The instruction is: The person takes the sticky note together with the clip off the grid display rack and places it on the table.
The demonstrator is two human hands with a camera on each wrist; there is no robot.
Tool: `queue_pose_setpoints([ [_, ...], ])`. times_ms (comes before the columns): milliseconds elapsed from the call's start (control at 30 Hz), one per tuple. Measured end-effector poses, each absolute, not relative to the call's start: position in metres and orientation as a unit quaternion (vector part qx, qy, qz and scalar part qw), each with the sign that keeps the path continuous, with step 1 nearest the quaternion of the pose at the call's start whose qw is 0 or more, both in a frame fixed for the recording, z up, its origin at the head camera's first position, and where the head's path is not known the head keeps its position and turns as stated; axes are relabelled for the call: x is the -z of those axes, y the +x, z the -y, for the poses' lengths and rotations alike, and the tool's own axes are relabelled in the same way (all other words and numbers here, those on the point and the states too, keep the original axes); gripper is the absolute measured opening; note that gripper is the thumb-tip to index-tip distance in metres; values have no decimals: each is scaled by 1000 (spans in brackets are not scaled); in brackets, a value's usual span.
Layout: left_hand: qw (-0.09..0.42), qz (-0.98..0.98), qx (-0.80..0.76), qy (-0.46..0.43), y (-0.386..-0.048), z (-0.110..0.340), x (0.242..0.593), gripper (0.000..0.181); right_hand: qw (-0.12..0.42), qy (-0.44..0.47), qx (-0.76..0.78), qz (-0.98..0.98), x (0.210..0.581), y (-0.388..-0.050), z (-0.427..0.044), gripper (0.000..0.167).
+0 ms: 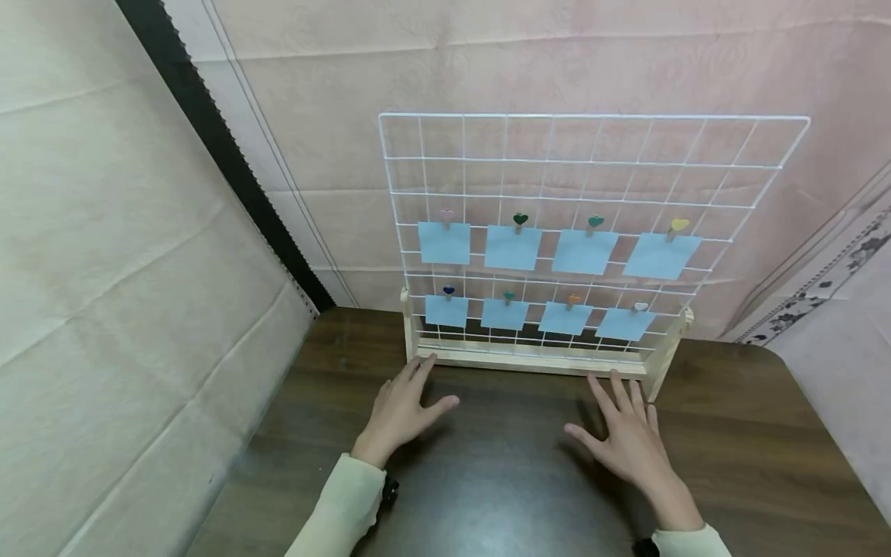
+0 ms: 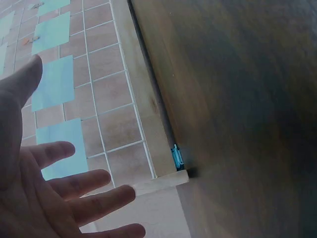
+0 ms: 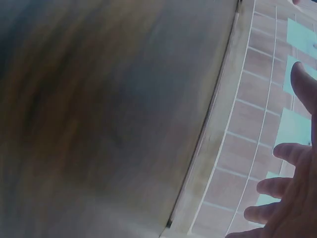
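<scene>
A white wire grid panel point(image 1: 595, 117) stands upright in a pale wooden base point(image 1: 529, 358) at the back of the table. Two rows of light blue paper notes point(image 1: 444, 244) hang on it, each under a small heart-topped clip point(image 1: 520, 219) in green, yellow, pink or another colour. My left hand point(image 1: 400, 410) is by the base's left end, fingers spread and holding nothing. Near the right end is my right hand point(image 1: 629, 441), its fingers also spread and its palm bare. Whether the fingertips touch the base, I cannot tell.
The dark brown wooden table point(image 1: 501, 480) extends under both hands. Pale cloth point(image 1: 626, 70) hangs behind the panel, and another pale sheet point(image 1: 125, 309) is at the left. A small blue object point(image 2: 177, 157) shows at the base's end in the left wrist view.
</scene>
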State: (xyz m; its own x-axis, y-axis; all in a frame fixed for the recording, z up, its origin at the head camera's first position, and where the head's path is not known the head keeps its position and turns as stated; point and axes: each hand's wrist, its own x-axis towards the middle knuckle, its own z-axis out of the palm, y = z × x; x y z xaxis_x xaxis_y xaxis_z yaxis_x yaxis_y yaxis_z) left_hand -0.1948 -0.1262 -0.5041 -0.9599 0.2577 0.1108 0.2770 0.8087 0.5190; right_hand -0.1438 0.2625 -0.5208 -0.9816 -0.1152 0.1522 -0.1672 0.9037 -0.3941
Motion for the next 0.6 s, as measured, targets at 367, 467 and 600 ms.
queue_pose_setpoints([
  [367,25,932,344,-112,-200,123,510,93,83,120,-209,967,517,-157,-242,94],
  [467,28,928,354,-107,-202,123,511,94,95,131,-229,960,514,-161,-234,89],
  [600,33,920,376,-102,-207,123,510,92,102,140,-250,953,507,-169,-222,82],
])
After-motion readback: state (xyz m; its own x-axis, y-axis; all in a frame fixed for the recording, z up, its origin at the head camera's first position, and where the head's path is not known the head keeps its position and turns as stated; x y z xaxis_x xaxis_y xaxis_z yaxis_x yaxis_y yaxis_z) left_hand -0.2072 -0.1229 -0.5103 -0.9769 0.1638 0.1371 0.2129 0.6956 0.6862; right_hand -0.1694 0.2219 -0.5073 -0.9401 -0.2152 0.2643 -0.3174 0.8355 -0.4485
